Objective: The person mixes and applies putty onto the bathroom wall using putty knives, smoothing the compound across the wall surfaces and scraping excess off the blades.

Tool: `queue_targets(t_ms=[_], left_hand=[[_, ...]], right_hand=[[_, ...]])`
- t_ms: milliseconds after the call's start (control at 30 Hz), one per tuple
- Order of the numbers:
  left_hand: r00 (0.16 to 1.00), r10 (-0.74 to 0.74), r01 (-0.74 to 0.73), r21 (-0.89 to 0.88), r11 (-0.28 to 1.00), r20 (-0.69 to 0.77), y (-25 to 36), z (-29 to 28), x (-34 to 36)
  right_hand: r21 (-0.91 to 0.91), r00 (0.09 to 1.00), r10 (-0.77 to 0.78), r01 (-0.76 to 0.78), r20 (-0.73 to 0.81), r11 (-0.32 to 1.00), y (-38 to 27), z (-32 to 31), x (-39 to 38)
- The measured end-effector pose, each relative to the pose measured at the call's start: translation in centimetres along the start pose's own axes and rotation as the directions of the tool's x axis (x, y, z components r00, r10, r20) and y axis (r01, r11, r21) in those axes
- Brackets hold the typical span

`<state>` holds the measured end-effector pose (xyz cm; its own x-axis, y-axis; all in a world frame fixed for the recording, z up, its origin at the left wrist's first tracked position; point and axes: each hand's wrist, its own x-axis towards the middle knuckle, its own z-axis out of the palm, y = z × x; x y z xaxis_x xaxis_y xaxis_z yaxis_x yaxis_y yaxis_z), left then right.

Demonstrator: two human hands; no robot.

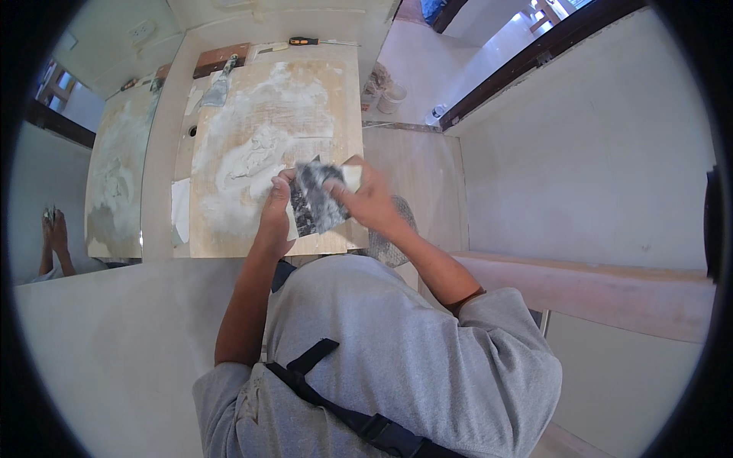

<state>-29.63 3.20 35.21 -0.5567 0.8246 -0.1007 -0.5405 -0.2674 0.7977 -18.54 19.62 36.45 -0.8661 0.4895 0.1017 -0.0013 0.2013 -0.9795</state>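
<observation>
Two flat, dark putty spreaders with pale backs, smeared with white, overlap in front of my chest. My left hand (275, 210) is closed on the left spreader (303, 219), its thumb up along the side. The fingers of my right hand (370, 200) wrap round the right spreader (325, 204), thumb pressed on its face; this hand is slightly blurred. Both spreaders are above the near edge of a wooden board (348, 99). A mound of white putty (259, 153) lies on the board amid dried white smears.
A wide scraper (217, 93) lies at the board's far left, by a brown block (210, 57). An orange-and-black screwdriver (305, 41) lies behind the board. To the left, a mirror (46, 164) reflects the work. Beyond the board's right, a white bucket (392, 98) stands on the floor.
</observation>
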Motion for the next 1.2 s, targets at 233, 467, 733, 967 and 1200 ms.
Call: queue_targets(t_ms=[233,467,733,967,1200], left_hand=[[0.999,0.043,-0.042,-0.048,0.998,0.020,0.1,0.7,0.0],[0.991,0.137,-0.136,-0.080,0.987,0.005,0.6,1.2,0.0],[0.983,0.172,-0.178,-0.096,0.979,-0.067,0.9,2.0,-0.1],[0.986,0.078,-0.052,0.174,0.983,-0.145,0.5,1.0,-1.1],[0.981,0.043,-0.025,0.095,0.995,-0.190,-0.3,2.5,-0.7]], right_hand=[[-0.014,0.990,-0.127,0.126,-0.064,0.992,0.9,-0.5,-0.1],[-0.208,0.985,-0.052,0.086,0.165,0.974,-0.7,-0.1,-0.8],[-0.088,0.989,-0.064,0.076,0.133,0.993,-0.6,0.8,-0.7],[0.648,0.957,0.289,-0.229,0.015,0.727,1.1,-0.3,0.8],[0.458,0.973,0.219,-0.226,0.070,0.859,-0.6,0.4,1.2]])
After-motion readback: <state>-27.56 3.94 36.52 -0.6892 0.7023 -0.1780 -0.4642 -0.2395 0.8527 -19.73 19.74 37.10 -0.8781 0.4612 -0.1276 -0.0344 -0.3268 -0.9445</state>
